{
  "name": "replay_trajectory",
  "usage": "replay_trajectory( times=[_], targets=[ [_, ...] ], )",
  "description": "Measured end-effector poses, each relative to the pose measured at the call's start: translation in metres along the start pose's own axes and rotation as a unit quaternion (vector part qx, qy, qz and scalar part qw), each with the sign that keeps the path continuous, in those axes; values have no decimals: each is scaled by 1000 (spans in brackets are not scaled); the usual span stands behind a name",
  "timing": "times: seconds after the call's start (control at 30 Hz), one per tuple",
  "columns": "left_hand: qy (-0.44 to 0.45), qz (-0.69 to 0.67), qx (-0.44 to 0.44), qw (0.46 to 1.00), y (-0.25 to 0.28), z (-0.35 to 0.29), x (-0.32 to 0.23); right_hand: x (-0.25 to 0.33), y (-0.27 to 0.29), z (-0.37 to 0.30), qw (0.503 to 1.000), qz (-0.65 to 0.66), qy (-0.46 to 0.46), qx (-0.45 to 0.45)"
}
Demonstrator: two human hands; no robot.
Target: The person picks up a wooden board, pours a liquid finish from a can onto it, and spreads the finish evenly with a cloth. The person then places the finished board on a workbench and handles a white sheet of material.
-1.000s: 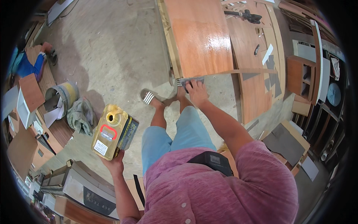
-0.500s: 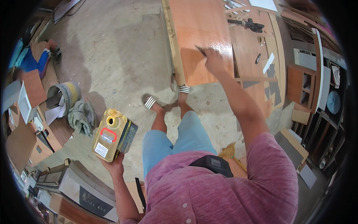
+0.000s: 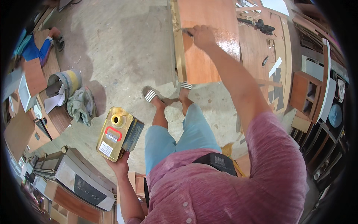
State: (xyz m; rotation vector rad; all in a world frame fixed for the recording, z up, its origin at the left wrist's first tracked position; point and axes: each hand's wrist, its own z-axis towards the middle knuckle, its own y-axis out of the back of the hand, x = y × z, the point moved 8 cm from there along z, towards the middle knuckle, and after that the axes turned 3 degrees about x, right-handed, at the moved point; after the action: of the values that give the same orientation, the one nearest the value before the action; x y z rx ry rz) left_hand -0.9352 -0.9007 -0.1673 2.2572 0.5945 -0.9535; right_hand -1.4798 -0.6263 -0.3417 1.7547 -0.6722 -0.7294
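My left hand [image 3: 120, 163] is closed round the bottom end of a rectangular metal can [image 3: 123, 131], gold on top with a red handle. Its round mouth is uncapped, with yellowish residue around it. My right hand [image 3: 204, 37] grips a small dark flat scraper [image 3: 188, 33], most of it hidden by the fingers. The scraper's tip is at the left edge of a reddish-brown wood panel [image 3: 209, 71]. Part of that panel shines wet to the right of my hand, and the near part looks duller.
Right of the panel, a worktable [image 3: 257, 67] carries a black power tool [image 3: 259, 26], a cutter knife [image 3: 265, 61] and scraps. At left are a bucket [image 3: 71, 84], a cloth [image 3: 81, 106] and another person [image 3: 35, 50] low down. A wooden cabinet [image 3: 300, 87] stands at right.
My right hand has moved the scraper left and farther away, from the panel's middle to its left edge. The can stays in my left hand, and the view has shifted slightly.
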Motion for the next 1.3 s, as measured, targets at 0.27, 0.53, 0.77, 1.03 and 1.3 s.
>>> replay_trajectory(
  times=[0.27, 0.53, 0.77, 1.03, 1.3],
  targets=[
    [-69, 66, 36, 995, -11, 13, -16, 70, -44, -193, 992, 123, 27, -19],
    [-83, 103, 81, 988, -11, 27, -38, 119, -79, -310, 989, 125, 23, 75],
    [-102, 81, 84, 988, -4, 33, -32, 85, -29, -269, 985, 138, -87, -58],
    [-89, 92, 79, 989, -3, 28, -39, 171, -62, -260, 964, 197, -175, 38],
    [-92, 91, 91, 987, 8, 37, -31, 119, -35, -247, 922, 235, -305, -26]
  ],
)
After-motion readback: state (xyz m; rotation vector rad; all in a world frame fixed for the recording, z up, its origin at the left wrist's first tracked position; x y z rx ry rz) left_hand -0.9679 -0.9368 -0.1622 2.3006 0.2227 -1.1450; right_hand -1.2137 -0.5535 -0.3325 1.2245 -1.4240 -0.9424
